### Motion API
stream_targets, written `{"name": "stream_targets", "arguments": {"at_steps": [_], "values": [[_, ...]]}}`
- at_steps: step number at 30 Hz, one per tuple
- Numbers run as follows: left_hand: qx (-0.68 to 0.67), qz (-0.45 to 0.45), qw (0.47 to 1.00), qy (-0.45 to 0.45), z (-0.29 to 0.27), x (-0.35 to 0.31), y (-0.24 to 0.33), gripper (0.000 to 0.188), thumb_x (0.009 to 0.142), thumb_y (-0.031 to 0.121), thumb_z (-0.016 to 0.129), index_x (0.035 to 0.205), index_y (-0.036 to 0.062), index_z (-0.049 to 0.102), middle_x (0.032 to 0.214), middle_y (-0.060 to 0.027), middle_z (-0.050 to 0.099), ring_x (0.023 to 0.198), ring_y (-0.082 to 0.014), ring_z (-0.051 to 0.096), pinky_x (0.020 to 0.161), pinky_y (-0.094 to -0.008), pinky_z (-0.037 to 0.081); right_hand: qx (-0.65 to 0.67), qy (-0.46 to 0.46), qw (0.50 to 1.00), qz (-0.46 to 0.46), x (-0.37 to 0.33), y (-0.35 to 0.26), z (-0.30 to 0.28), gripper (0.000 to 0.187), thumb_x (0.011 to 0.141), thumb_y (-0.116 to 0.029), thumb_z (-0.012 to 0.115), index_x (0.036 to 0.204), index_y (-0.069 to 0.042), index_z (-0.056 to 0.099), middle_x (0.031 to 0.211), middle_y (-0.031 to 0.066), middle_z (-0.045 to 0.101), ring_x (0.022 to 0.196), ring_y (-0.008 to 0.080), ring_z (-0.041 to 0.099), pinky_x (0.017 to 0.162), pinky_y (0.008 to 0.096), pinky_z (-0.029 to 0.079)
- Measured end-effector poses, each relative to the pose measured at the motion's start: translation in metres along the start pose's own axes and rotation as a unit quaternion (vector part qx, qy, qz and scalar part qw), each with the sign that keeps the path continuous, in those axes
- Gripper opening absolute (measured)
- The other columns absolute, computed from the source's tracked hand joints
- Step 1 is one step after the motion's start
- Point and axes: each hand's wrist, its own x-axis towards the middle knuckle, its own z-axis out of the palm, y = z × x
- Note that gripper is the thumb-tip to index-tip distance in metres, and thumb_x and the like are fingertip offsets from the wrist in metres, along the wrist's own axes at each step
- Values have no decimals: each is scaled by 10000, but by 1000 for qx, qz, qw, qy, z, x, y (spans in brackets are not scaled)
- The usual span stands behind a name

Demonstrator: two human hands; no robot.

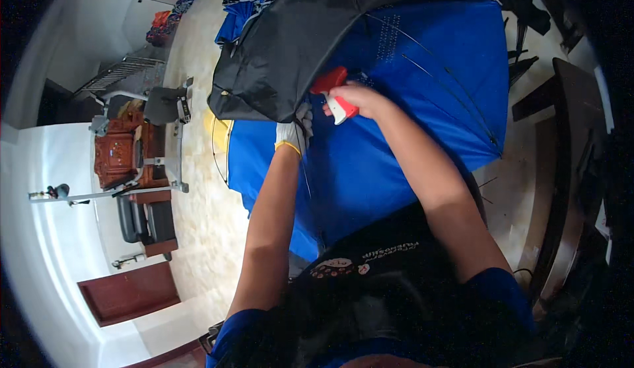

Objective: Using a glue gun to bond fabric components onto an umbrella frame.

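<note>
Head view: red-white tagging tool (335, 94) in right hand (360, 97)

1. Both bare forearms enter from the lower edge and reach forward, converging near mid-frame.
2. Left hand (295, 129), in a white knit glove with a yellow cuff: fingers curled, pinching, partly hidden.
3. Right hand (356, 98), bare: fist closed in a grip, wrist bent inward toward the left hand.

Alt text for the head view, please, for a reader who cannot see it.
The person's right hand grips a red and white handheld tool against a blue umbrella canopy, while the white-gloved left hand holds the edge of the black fabric beside it. Tiled floor and dark wooden furniture lie to the left.
</note>
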Motion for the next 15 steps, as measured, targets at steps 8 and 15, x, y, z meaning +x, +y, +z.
{"name": "stream_targets", "arguments": {"at_steps": [8,15], "values": [[13,40,999,34,8,19,-10,149,809,262,628,770,133,564,559,-11,502,363,-133,417,320,-246,314,-205,248,929,-182,20,56,17,366,760,-245,624,1067,-56,561,932,123,653,859,232,642,728,366,495],[-10,30,998,48,1,9,-7,125,806,232,644,840,127,586,655,23,537,441,-116,425,387,-260,330,-99,175,973,-117,-9,28,33,250,782,-102,548,1016,-14,554,844,109,642,732,218,659,634,329,518]]}}
